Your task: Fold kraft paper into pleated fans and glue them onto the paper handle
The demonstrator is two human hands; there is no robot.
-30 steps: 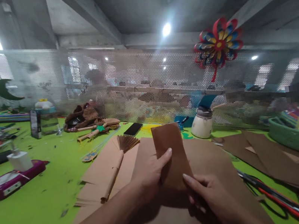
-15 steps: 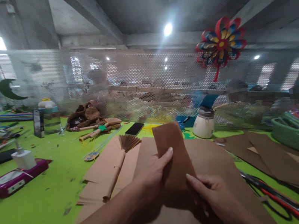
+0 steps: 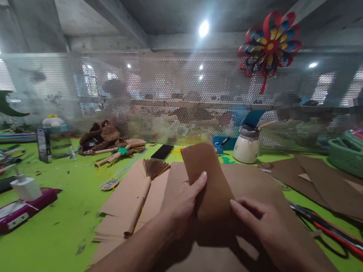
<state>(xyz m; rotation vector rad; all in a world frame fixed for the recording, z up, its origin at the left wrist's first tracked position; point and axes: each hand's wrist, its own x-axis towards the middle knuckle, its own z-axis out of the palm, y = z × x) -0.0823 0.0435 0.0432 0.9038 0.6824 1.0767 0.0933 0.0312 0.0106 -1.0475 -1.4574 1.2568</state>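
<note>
A folded piece of brown kraft paper [image 3: 206, 159] stands tilted up in front of me. My left hand [image 3: 184, 200] is closed on its left side, thumb flat across the front and fingers hidden behind. At the lower right edge, my right hand [image 3: 258, 216] pinches the paper between thumb and fingers. Under both hands lies a large brown paper sheet [image 3: 257, 179], with their shadows falling on it. Left of it, a rolled paper stick with a pleated fan end [image 3: 139, 202] rests on lighter paper sheets [image 3: 119, 201].
Scissors [image 3: 320, 229] and a red-edged tool [image 3: 360, 245] lie at right, near brown sheets [image 3: 327, 186] and a green basket [image 3: 351, 164]. A white jar [image 3: 247, 146] and phone [image 3: 162, 152] stand or lie behind. At left is a purple power strip [image 3: 21, 209].
My right hand has shifted slightly up and right along the paper's edge, its fingers less tucked beneath. The left hand keeps its hold; the view has moved a little.
</note>
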